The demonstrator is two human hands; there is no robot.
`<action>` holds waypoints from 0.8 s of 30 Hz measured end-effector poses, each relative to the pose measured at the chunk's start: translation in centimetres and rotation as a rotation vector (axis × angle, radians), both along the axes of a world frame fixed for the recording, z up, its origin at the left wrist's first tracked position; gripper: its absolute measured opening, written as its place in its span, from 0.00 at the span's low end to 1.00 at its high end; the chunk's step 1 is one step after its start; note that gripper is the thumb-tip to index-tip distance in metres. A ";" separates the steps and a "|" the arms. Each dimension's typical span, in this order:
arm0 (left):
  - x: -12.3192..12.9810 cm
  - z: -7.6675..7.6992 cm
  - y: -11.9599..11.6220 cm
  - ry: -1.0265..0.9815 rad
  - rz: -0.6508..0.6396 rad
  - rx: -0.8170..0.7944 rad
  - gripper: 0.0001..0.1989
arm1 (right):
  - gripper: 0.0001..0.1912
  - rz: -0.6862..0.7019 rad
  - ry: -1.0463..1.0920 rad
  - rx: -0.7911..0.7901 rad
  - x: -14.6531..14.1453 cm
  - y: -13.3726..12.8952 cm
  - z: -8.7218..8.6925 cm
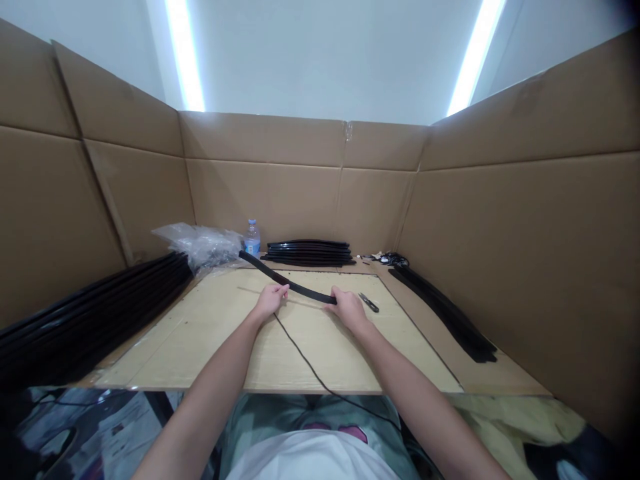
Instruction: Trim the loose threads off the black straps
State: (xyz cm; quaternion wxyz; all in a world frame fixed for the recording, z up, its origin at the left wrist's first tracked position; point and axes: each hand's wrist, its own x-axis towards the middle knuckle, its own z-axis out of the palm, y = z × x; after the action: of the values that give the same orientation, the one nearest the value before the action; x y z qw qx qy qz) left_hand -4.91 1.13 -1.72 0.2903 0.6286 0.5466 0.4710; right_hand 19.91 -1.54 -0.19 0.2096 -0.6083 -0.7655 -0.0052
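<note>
A slightly curved black strip (305, 291) is held above the pale yellow board (330, 367). My left hand (271, 299) pinches it near its middle, and its far end rises toward the upper left. At the strip's right end, my right hand (347, 307) grips it between thumb and fingers. A thin black cord (306, 359) runs from beside my left hand down over the board's front edge. Just right of my right hand lies a small black cutter (369, 303).
Black strips lie in a large pile (110, 307) at left, a stack (308, 253) at the back and a few (445, 313) at right. Clear plastic bags (203, 245) and a water bottle (252, 240) stand back left. Cardboard walls (265, 190) enclose three sides.
</note>
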 end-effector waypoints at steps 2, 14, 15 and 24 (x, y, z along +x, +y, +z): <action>0.0 -0.1 0.1 0.005 -0.003 0.006 0.23 | 0.16 0.017 0.002 -0.002 0.1 -0.1 0.0; 0.1 0.0 -0.1 0.040 0.008 0.020 0.25 | 0.18 0.057 0.022 -0.008 -0.1 -0.6 -0.1; 0.1 0.0 -0.2 0.042 0.009 0.018 0.26 | 0.18 0.056 0.022 -0.007 -0.1 -0.6 -0.1; 0.0 0.5 -0.3 0.013 0.026 -0.001 0.26 | 0.17 0.192 0.104 0.012 -0.2 -0.7 0.0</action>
State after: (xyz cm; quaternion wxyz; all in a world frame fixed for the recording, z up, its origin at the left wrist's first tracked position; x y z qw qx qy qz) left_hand -4.89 0.82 -1.20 0.2809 0.6243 0.5570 0.4702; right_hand 19.69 -2.26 -0.20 0.2522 -0.5302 -0.8084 0.0420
